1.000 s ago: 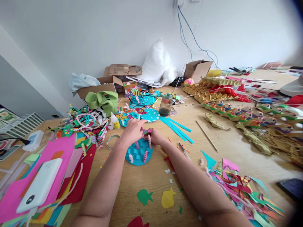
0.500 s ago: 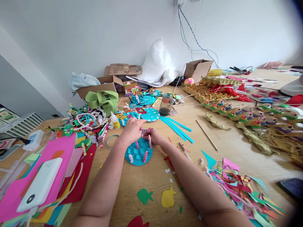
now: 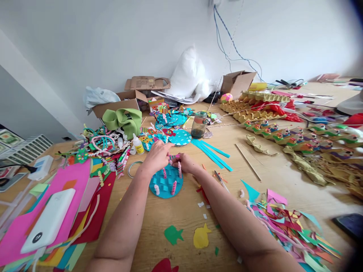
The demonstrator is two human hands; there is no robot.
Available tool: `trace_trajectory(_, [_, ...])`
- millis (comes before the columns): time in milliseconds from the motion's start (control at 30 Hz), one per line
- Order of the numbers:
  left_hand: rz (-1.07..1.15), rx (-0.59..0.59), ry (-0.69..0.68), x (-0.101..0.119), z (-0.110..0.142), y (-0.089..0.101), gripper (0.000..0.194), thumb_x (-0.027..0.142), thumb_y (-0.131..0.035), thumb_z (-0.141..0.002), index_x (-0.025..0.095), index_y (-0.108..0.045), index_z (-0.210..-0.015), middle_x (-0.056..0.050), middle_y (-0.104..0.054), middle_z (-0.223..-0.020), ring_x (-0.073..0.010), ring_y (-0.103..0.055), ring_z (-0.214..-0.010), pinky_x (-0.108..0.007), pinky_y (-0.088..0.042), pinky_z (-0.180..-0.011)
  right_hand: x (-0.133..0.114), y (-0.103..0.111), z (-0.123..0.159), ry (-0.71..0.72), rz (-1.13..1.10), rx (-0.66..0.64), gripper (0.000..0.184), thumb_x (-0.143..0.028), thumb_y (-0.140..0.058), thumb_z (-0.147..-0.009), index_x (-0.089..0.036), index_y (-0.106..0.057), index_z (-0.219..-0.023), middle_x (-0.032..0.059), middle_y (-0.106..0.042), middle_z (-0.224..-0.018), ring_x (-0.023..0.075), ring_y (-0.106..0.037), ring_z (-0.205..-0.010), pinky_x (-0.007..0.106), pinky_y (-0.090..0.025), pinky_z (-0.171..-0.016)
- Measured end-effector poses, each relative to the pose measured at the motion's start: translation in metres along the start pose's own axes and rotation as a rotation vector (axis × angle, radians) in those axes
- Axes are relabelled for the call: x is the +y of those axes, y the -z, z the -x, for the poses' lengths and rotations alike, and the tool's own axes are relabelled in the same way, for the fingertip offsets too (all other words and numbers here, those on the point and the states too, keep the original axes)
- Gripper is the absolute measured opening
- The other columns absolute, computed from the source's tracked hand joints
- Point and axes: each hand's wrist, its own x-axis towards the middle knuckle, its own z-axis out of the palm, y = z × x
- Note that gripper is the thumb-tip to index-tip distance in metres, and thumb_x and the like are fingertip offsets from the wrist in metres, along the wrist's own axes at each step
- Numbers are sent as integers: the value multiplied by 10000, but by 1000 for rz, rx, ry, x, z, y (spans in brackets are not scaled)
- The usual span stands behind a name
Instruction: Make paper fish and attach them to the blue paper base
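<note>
Above the far edge of a round blue paper base (image 3: 166,186), my left hand (image 3: 156,155) and my right hand (image 3: 185,164) come together on a small striped paper fish (image 3: 173,156). The fish is pink and green, and the fingers of both hands are closed on it. Several pink pipe-cleaner pieces stand up from the base, among them a front one (image 3: 174,187). One upright piece (image 3: 179,170) is close by my right fingers. Parts of my left fingertips and the back of the base are hidden by my hands.
Paper cutouts, a green fish (image 3: 173,235) and a yellow fish (image 3: 201,236), lie nearer me. Left are a glue bottle (image 3: 138,145), a tape roll (image 3: 134,169) and a white power bank (image 3: 48,221). A glass jar (image 3: 199,124) stands behind; scissors (image 3: 221,181) and paper scraps (image 3: 283,219) lie right.
Both hands stay at the same spot over the base. The striped fish between the fingers has shifted very slightly; nothing else has visibly moved.
</note>
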Motion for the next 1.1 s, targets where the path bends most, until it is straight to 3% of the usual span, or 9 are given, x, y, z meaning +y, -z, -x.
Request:
trace_trajectory(167, [-26,-27,-20,3,0,1,535,39,-532,-723,181,-584,-1237,-39,-666,-811,-247,-562,-953,-369,-429,-918,0,0,0,-22,-53,3,77,-191,-636,-649,-130,-679,-668,17,-674,-641,133,-536,-593,218,-373,-537])
trace_trajectory(367, [-41,-54,-31,4,0,3,558,45,-538,-724,176,-564,-1266,-54,-670,-867,-252,-557,-974,-381,-431,-923,1,7,0,20,-132,10,161,-282,-664,-621,-125,-631,-623,-51,-521,-506,81,-379,-533,207,-292,-502])
trace_trajectory(667, [-20,-46,-42,3,1,3,556,61,-552,-735,187,-564,-1277,-63,-670,-928,-243,-564,-985,-368,-429,-940,5,14,-1,6,-239,84,281,-278,-617,-633,-103,-706,-834,8,-627,-663,106,-452,-585,222,-346,-542])
trace_trajectory(800, [3,-51,-42,3,1,3,542,59,-562,-737,185,-569,-1264,-56,-680,-931,-242,-568,-986,-363,-434,-926,4,21,1,34,-279,-1,311,-301,-660,-624,-108,-709,-863,10,-649,-713,118,-482,-627,232,-381,-587])
trace_trajectory(900, [21,-54,-41,2,1,4,509,57,-562,-746,181,-582,-1240,-52,-687,-934,-242,-572,-989,-358,-445,-905,4,31,3,34,-210,-75,351,-226,-648,-619,-125,-708,-951,-12,-627,-704,118,-481,-638,230,-375,-596])
trace_trajectory(1000, [31,-55,-36,2,0,4,508,51,-576,-737,182,-588,-1228,-54,-689,-956,-243,-577,-998,-358,-453,-902,4,41,5,-2,-121,-161,472,-152,-662,-583,-146,-691,-1054,-29,-603,-699,117,-485,-636,228,-377,-592])
trace_trajectory(1100, [52,-50,-36,0,0,4,529,48,-588,-728,183,-582,-1239,-64,-687,-1001,-244,-577,-1030,-369,-458,-920,0,51,9,-49,-77,-195,632,-145,-737,-540,-167,-643,-1164,5,-642,-862,140,-540,-727,250,-433,-658])
